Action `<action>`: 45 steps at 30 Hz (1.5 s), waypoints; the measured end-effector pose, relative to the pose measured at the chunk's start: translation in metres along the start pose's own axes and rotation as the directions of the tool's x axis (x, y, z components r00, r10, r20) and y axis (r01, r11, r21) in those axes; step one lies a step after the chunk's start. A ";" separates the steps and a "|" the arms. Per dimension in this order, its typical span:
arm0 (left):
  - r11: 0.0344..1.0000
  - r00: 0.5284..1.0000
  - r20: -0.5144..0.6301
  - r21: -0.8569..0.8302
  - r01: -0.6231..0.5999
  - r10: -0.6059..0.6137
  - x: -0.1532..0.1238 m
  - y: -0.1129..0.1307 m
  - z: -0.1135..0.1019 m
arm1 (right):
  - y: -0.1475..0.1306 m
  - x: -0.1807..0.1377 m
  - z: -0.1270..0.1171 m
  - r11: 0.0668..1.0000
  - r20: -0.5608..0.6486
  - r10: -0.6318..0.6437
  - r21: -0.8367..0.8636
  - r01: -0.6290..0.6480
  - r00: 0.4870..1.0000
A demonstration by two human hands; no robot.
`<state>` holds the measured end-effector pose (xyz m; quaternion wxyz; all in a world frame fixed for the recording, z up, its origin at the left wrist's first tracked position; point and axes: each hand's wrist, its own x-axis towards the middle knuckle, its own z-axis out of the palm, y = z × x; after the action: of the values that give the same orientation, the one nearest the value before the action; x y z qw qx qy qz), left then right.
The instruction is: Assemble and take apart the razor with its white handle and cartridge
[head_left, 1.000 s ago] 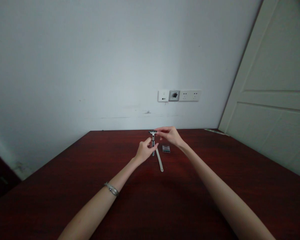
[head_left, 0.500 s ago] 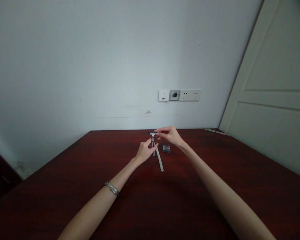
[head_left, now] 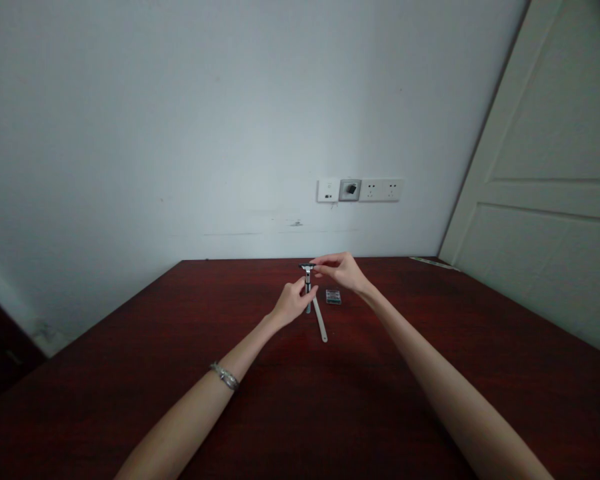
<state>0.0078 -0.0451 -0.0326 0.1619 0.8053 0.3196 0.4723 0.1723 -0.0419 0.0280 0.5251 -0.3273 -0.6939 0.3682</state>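
A small metal razor point(head_left: 307, 283) stands upright over the dark red table point(head_left: 300, 400), its flat head on top. My left hand point(head_left: 291, 303) pinches its handle from the left. My right hand point(head_left: 341, 270) pinches the right end of the razor's head with its fingertips. A pale flat strip point(head_left: 321, 323) lies on the table just below the razor. A small clear case point(head_left: 333, 297) lies under my right hand.
A grey wall rises behind the table, with a row of wall sockets point(head_left: 360, 190). A pale door point(head_left: 555, 187) stands at the right. A thin light strip point(head_left: 433, 263) lies at the table's far right corner. A bracelet point(head_left: 224, 377) is on my left wrist.
Hardly anything differs: both hands keep their hold on the razor, which has shifted a touch to the right.
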 end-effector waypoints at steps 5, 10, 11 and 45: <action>1.000 1.000 0.008 0.000 0.001 -0.001 0.001 0.001 -0.001 | 0.002 0.000 -0.001 1.000 0.009 0.009 -0.029 -0.009 1.000; 1.000 1.000 0.008 0.006 0.000 0.000 0.001 0.000 -0.001 | 0.002 0.000 -0.001 0.998 0.000 0.004 -0.060 -0.004 1.000; 1.000 1.000 0.009 0.004 0.002 -0.002 0.001 0.000 -0.001 | 0.003 0.000 -0.001 0.998 0.002 0.000 -0.062 0.000 1.000; 0.997 1.000 0.001 0.070 -0.007 0.007 0.001 -0.008 -0.004 | -0.006 -0.006 0.001 0.993 0.041 -0.003 -0.117 0.008 0.999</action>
<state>0.0015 -0.0384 -0.0346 0.1320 0.8119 0.3332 0.4609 0.1722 -0.0505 0.0293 0.4917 -0.3482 -0.7258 0.3321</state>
